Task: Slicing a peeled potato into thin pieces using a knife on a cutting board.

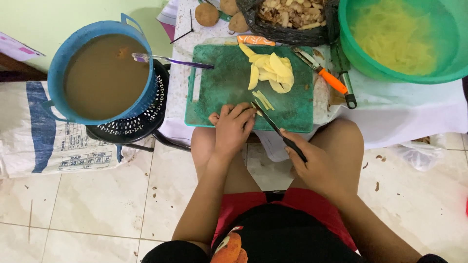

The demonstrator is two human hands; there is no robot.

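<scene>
A green cutting board (219,87) lies on a low cloth-covered table. My left hand (231,129) presses down on a potato piece at the board's near edge, fingers curled over it. My right hand (312,163) grips the black handle of a knife (270,121), whose blade tip meets the piece beside my left fingers. A few thin potato sticks (263,100) lie just past the blade. A heap of yellow potato slices (270,70) sits at the board's far side.
A blue bucket (58,63) of brown water stands on a black stool at left. A green basin (404,39) holds cut potato strips at top right. An orange-handled peeler (324,75), a black bag of peelings (290,19), whole potatoes (207,14) lie beyond.
</scene>
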